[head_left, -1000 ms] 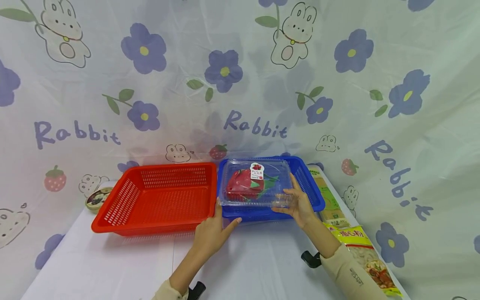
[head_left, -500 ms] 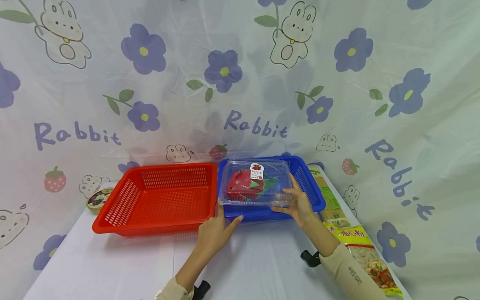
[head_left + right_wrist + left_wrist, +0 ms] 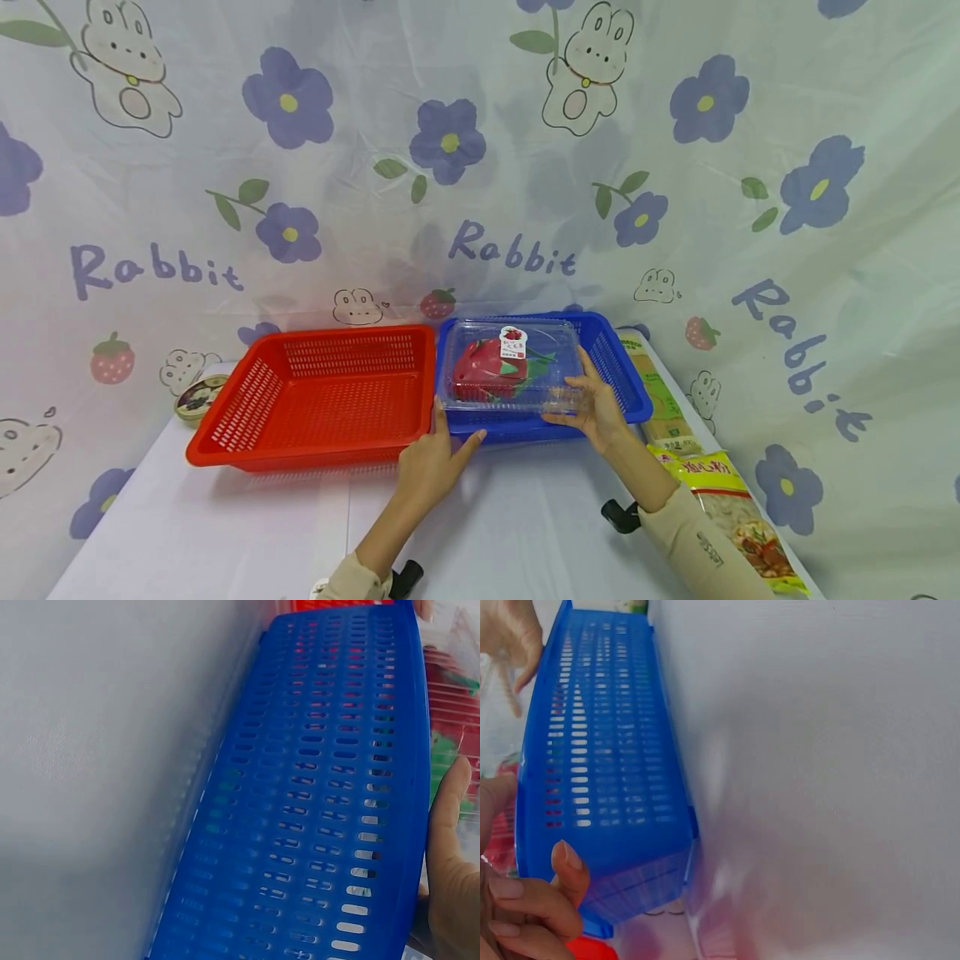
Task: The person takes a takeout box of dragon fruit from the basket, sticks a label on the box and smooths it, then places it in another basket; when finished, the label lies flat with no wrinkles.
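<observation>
A clear plastic box with a red dragon fruit inside sits low over the blue basket. My left hand holds the box's left front corner, thumb up along its side and forefinger under its front edge. My right hand grips the right front corner, fingers along the side. The left wrist view shows my left hand at the blue basket's corner. In the right wrist view my right hand lies past the basket's rim, against the box.
An empty red basket stands against the blue one's left side. A round tin sits at the table's far left. A green packet and a noodle packet lie along the right edge. The white table stretches in front.
My left hand has shifted a little right and forward, closing up on the box's left front corner. The box and my right hand have barely moved.
</observation>
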Demonstrator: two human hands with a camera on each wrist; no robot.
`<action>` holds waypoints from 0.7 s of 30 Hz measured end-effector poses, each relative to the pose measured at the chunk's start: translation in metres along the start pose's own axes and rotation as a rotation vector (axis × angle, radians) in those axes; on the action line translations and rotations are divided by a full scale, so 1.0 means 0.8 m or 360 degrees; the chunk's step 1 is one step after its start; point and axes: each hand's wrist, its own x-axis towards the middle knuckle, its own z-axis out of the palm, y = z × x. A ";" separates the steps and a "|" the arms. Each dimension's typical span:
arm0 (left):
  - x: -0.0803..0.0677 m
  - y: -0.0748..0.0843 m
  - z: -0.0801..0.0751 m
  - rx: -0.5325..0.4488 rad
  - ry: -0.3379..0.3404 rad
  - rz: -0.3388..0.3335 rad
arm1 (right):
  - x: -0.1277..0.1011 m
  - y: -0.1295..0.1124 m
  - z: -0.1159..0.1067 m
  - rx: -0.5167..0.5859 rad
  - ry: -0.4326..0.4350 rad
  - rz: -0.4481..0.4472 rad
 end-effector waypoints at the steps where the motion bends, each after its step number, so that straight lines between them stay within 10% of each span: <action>1: 0.000 0.000 0.001 0.0000 0.0002 -0.0003 | 0.000 0.000 0.000 -0.0001 -0.0001 0.0001; 21: -0.002 -0.002 0.005 0.0029 0.0020 0.0006 | 0.015 -0.009 -0.006 -0.0023 -0.0067 0.0052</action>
